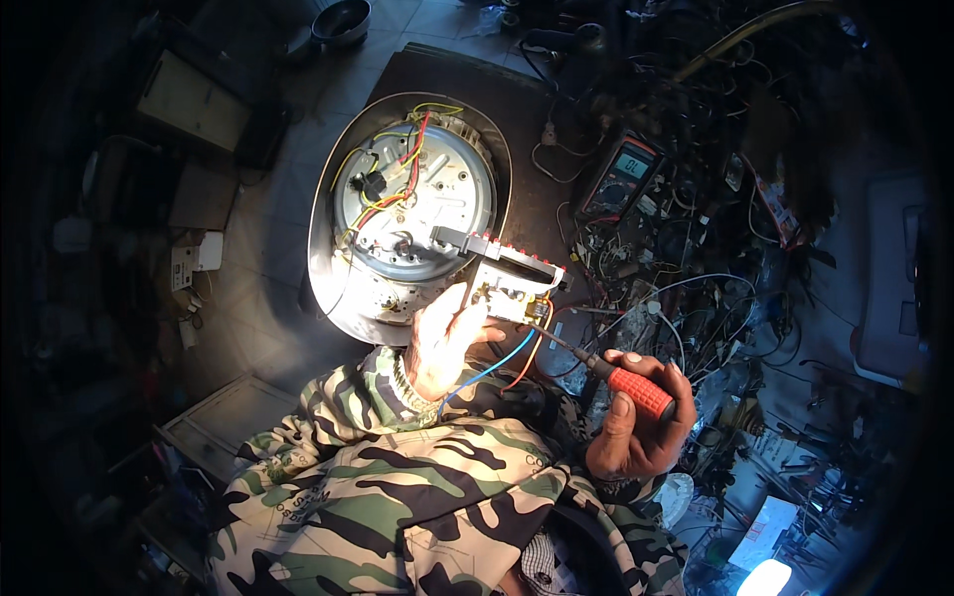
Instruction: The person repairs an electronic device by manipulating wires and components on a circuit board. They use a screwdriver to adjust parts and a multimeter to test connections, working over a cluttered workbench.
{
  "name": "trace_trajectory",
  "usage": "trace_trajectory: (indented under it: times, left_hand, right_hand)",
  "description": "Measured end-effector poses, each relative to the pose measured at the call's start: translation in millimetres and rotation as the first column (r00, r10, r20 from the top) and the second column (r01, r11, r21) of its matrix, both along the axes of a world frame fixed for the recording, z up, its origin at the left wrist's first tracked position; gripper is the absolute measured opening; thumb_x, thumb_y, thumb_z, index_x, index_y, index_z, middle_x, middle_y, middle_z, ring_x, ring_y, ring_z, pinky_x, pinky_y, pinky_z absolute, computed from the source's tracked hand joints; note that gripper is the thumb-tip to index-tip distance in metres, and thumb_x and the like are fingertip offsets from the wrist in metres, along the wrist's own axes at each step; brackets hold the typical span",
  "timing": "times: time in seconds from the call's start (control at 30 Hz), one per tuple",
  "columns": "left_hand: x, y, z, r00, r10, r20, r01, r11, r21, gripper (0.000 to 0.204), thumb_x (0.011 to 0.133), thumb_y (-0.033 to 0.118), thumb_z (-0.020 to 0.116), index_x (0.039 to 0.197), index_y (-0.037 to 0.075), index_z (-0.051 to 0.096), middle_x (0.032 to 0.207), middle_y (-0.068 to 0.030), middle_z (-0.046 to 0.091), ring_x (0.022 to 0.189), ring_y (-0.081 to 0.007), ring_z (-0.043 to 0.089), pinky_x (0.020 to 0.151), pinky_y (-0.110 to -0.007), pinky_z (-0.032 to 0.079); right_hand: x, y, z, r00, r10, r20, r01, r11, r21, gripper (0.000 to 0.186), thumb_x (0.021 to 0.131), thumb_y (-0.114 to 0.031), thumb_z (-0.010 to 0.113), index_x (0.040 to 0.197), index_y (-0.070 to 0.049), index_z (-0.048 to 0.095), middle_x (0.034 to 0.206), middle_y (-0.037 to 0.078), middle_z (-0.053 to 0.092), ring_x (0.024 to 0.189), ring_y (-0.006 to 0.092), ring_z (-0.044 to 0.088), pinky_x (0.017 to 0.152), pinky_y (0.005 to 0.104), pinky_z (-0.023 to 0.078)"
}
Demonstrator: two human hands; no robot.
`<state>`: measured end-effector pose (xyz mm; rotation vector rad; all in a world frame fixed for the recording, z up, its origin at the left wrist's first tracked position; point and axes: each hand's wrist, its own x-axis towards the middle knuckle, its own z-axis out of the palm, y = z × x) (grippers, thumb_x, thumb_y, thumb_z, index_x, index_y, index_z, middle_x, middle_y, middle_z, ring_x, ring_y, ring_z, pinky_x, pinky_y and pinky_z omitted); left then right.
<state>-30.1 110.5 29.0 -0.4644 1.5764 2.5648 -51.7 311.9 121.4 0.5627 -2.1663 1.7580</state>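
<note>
Gripping a pale, black-edged circuit-board assembly (pixel 505 292) firmly in left hand (pixel 442 343), beside an oval metal housing (pixel 331 306); clasping a red-handled steel screwdriver (pixel 638 393) in right hand (pixel 636 442), tip contact unclear. Risking scratched components through tip slippage.

The red handle of your screwdriver (pixel 639 393) looked like plastic or rubber, rough with a raised grip pattern, and its thin shaft (pixel 565 346) like metal. The oval housing (pixel 333 306) showed smooth, shiny metal, and the round plate (pixel 455 199) within it was metal too, glossy under the light. Your camouflage jacket (pixel 378 497) was matt, creased cloth. The blue wire (pixel 494 370) had smooth plastic insulation; the meter (pixel 623 179) had a dark plastic case.
</note>
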Motion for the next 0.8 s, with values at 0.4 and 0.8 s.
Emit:
trace_trajectory:
  times: [0.4, 0.8]
  left_hand:
    - [-8.9, 2.5, 5.6, 0.999, -0.014, 0.046, 0.013, 0.999, 0.030, 0.038, 0.104, 0.023, 0.047, 0.130, -0.004, 0.053, 0.115, -0.0151, 0.067, 0.099, -0.0219, 0.068, 0.084, -0.033, 0.058]
    - [-7.9, 1.8, -0.1, 0.998, -0.037, 0.060, 0.032, 0.996, 0.088, 0.040, 0.103, 0.024, 0.047, 0.131, -0.005, 0.051, 0.118, -0.0163, 0.065, 0.103, -0.0221, 0.066, 0.086, -0.033, 0.057]
  right_hand:
    - [-3.4, 6.5, -2.3, 0.998, 0.035, 0.058, -0.041, 0.994, 0.100, 0.055, 0.092, 0.005, 0.057, 0.140, 0.007, 0.031, 0.114, 0.031, 0.059, 0.105, 0.0350, 0.065, 0.095, 0.0473, 0.052]
    - [-1.4, 9.7, -7.6, 0.999, 0.029, 0.022, -0.030, 0.995, 0.090, 0.057, 0.091, 0.006, 0.058, 0.140, 0.008, 0.030, 0.114, 0.032, 0.059, 0.105, 0.0359, 0.065, 0.094, 0.0467, 0.053]
